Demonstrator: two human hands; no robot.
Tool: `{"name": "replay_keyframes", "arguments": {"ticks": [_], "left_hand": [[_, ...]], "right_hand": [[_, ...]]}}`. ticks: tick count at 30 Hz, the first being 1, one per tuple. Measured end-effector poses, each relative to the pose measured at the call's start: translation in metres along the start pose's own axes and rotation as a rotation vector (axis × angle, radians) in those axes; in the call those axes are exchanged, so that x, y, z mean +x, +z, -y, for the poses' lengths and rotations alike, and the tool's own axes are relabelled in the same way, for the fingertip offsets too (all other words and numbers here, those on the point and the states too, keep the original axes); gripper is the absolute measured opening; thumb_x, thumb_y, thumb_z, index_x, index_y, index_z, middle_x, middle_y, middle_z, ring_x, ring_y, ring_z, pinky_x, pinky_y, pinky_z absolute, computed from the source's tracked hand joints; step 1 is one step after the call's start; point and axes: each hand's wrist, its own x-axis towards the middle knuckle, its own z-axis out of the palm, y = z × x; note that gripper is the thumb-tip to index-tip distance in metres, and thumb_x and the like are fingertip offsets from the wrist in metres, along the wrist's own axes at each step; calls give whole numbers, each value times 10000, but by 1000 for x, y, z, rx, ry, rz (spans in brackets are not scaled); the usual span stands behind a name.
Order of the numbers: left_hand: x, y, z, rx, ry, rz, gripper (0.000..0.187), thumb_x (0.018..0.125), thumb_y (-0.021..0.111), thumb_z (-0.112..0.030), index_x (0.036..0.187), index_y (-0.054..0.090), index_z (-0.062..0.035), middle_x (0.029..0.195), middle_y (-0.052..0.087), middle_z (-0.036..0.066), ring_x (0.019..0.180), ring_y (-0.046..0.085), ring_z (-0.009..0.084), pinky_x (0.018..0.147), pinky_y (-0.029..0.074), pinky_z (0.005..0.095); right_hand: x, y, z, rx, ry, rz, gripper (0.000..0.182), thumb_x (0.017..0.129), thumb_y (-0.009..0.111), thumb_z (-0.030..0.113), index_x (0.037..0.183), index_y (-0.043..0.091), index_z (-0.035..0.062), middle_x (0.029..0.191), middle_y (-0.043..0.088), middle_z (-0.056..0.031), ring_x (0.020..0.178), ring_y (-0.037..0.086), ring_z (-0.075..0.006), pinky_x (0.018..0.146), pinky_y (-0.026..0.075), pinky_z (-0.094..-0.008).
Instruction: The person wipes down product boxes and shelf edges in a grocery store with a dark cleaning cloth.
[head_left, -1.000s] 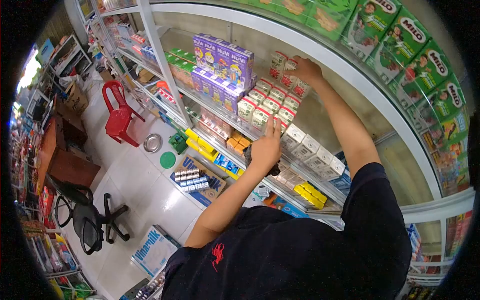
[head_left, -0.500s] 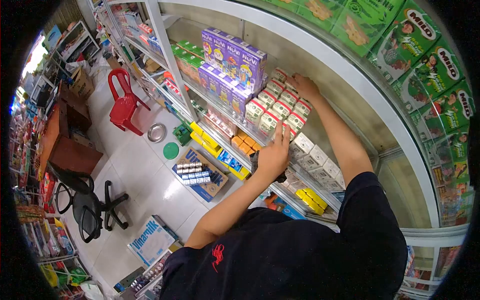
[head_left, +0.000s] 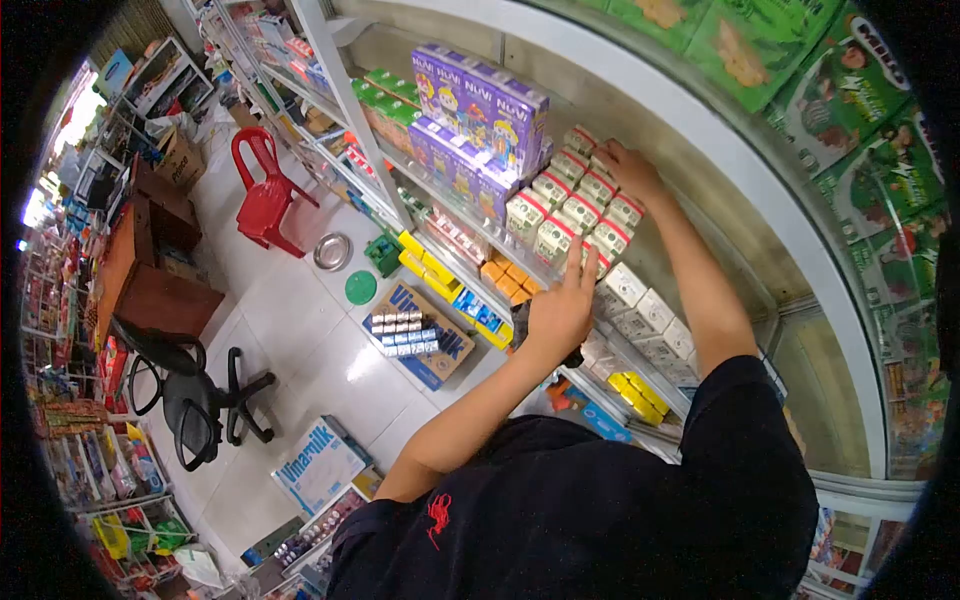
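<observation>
A block of small cream drink cartons (head_left: 580,208) with red bands and green print stands in rows on the glass shelf. My left hand (head_left: 562,318) is at the front of the block, two fingers stretched onto a front carton. Its other fingers are hidden, and a black thing (head_left: 519,326) that I cannot make out shows on both sides under the palm. At the back row, my right hand (head_left: 632,168) reaches over with fingers apart, touching a carton. Purple NUVI boxes (head_left: 480,105) are stacked left of the block; white cartons (head_left: 640,305) stand to its right.
Green Milo packs (head_left: 850,90) line the glass on the right. Orange packs (head_left: 508,280) and yellow packs (head_left: 638,397) are on the shelf below. A Vinamilk box (head_left: 440,340), a red chair (head_left: 270,205) and a black office chair (head_left: 190,400) are on the floor.
The camera view has shifted, moving the scene slightly right and down. Both hands stay at the same cartons, with no clear movement of the cartons.
</observation>
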Motion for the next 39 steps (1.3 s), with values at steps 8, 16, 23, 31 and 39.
{"name": "replay_keyframes", "arguments": {"ticks": [8, 16, 23, 31, 39], "left_hand": [[-1, 3, -7, 75, -56, 14, 766, 576, 567, -53, 1289, 287, -75, 1326, 287, 188, 562, 589, 222, 458, 469, 308], [-1, 4, -20, 111, -56, -51, 692, 617, 547, -49, 1264, 302, -36, 1324, 278, 210, 523, 582, 220, 407, 447, 298], [0, 4, -20, 148, -39, -20, 699, 605, 552, -60, 1249, 291, 13, 1323, 243, 248, 511, 578, 244, 398, 449, 307], [-3, -20, 18, -188, 86, 75, 797, 614, 576, -123, 1314, 204, -36, 1341, 223, 230, 606, 586, 287, 511, 474, 351], [39, -63, 130, -189, -42, -194, 747, 657, 576, -169, 1316, 233, -87, 1347, 269, 153, 679, 590, 302, 571, 479, 377]], "right_hand": [[-5, 0, 3, -57, 23, -10, 489, 837, 342, 500, 1034, 526, 92, 944, 583, -179, 899, 551, -330, 779, 421, -421], [-47, -9, 20, 156, -296, -237, 481, 799, 514, 375, 1179, 460, 85, 1140, 481, -171, 1070, 455, -302, 899, 365, -370], [-99, -64, 68, 311, -431, -191, 496, 765, 587, 310, 1164, 448, 52, 1143, 484, -165, 1074, 461, -293, 901, 361, -355], [-48, -78, 165, 219, -470, -232, 489, 745, 601, 278, 1157, 453, 59, 1155, 490, -148, 1084, 466, -270, 891, 367, -347], [57, -52, 218, -158, -248, 96, 588, 549, 717, 310, 1017, 560, -9, 919, 607, -191, 856, 590, -306, 778, 439, -332]]}}
